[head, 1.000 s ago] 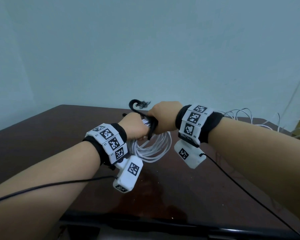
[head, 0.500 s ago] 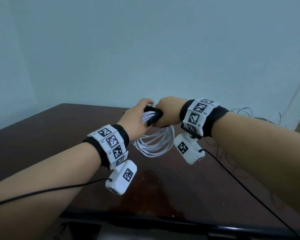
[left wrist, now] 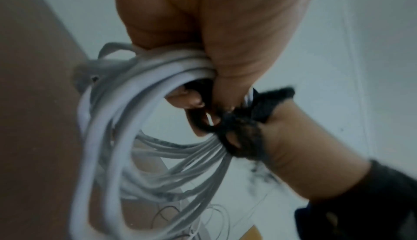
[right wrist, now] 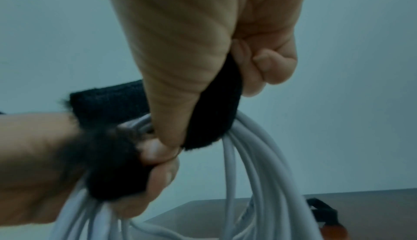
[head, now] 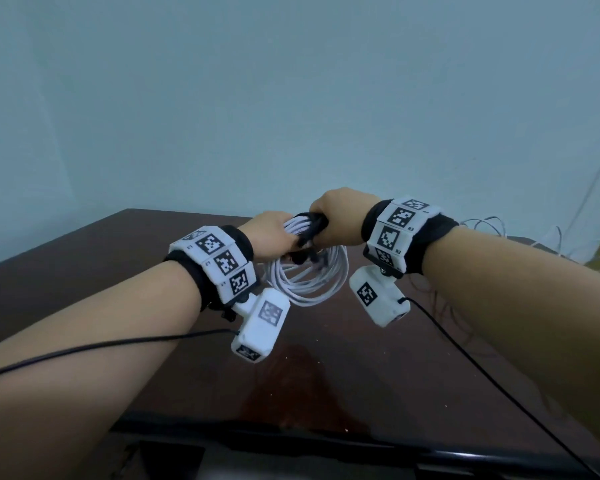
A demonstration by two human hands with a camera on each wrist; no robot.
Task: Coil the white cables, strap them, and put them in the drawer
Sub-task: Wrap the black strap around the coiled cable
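A coil of white cable [head: 305,282] hangs above the dark table between both hands. My left hand [head: 274,237] grips the top of the coil, fingers curled round the bundled strands [left wrist: 158,61]. A black fuzzy strap [head: 312,225] is wrapped round the same spot. My right hand [head: 336,216] holds that strap [right wrist: 214,111] against the cables, thumb and fingers pinched on it. In the left wrist view the strap [left wrist: 243,133] runs over the bundle, with a frayed end sticking out. Where the strap's ends meet is hidden by the fingers.
Loose white cables [head: 489,226] lie tangled at the table's back right corner. Another black strap [right wrist: 320,210] lies on the brown tabletop [head: 326,375]. A dark recess [head: 257,459] shows below the table's front edge. A pale wall stands behind.
The strap's loose end, which stood up above the hands, has been brought down round the bundle. Both hands and the coil have risen a little.
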